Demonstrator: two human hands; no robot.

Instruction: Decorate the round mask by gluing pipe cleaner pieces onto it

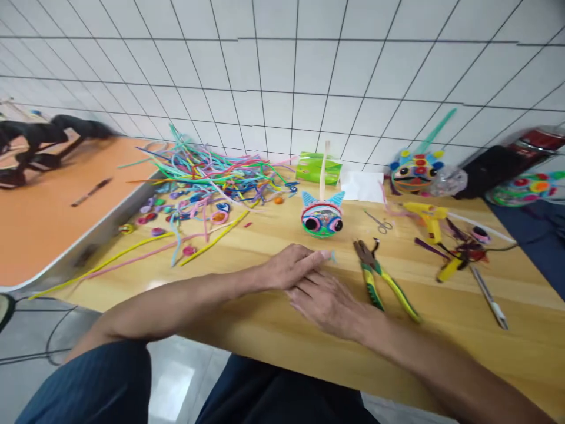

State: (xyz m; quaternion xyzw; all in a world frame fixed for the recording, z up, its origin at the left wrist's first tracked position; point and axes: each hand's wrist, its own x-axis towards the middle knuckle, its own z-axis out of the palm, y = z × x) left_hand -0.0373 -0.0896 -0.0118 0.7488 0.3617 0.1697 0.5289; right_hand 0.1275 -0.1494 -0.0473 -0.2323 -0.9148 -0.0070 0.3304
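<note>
Near the front of the wooden table, my left hand [291, 266] lies partly over my right hand [324, 299], their closed fingers pressed together. What they hold, if anything, is hidden. A tiny light-blue bit [333, 257] shows by my left fingertips; I cannot tell whether it touches them. Just beyond stands a round animal-head craft [322, 219] with big pink-rimmed black eyes, blue pipe-cleaner ears and a pale upright stick. Green-and-yellow pliers [373, 271] lie with handles apart, right of my hands. Small scissors [379, 222] rest farther back.
A heap of pipe cleaners [212, 168] and several small pieces cover the left back. A yellow glue gun [426, 215], a pen [489, 297] and another animal-head craft [415, 172] are at right. A green packet [318, 169] and white paper [362, 186] lie by the tiled wall.
</note>
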